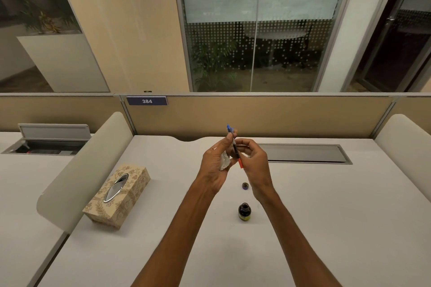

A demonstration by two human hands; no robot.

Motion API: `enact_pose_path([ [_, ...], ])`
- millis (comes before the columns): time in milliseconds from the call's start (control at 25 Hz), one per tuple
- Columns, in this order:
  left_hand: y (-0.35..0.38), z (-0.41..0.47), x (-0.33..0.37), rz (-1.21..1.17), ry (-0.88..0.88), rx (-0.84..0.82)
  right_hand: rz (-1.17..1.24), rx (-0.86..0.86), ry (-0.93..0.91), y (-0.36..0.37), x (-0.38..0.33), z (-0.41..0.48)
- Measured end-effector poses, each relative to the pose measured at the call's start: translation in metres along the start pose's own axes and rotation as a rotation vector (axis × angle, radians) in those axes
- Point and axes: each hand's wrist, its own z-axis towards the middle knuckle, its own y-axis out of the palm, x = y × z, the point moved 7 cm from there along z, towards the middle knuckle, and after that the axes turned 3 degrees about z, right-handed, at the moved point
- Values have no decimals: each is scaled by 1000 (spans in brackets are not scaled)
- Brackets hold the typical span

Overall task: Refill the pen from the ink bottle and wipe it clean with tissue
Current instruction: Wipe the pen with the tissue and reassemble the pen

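Observation:
Both hands hold a slim pen (234, 147) upright above the white desk. It has a blue tip at the top, a dark barrel and a red lower end. My left hand (215, 165) pinches the upper part and also keeps a crumpled white tissue (225, 162) in its palm. My right hand (253, 161) grips the lower part near the red end. Below the hands stands the open dark ink bottle (244, 212) with a yellow label. Its small round cap (245, 186) lies on the desk just beyond it.
A patterned tissue box (119, 194) sits to the left on the white desk (326, 216). A grey cable tray lid (303, 153) is set into the desk at the back right. Curved white dividers (77, 170) flank the desk, and a tan partition (256, 114) closes the back.

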Motion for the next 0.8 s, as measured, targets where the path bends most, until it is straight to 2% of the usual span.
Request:
enact_pose_path([
  [160, -9, 7, -1, -65, -16, 12, 138, 43, 42, -12, 6, -1],
  [360, -28, 17, 2, -216, 8, 145, 199, 80, 139, -32, 20, -8],
  [560, -36, 19, -2, -231, 51, 262, 186, 99, 165, -47, 31, -13],
  [800, -35, 19, -10, -287, 56, 299, 171, 101, 177, -58, 37, -17],
])
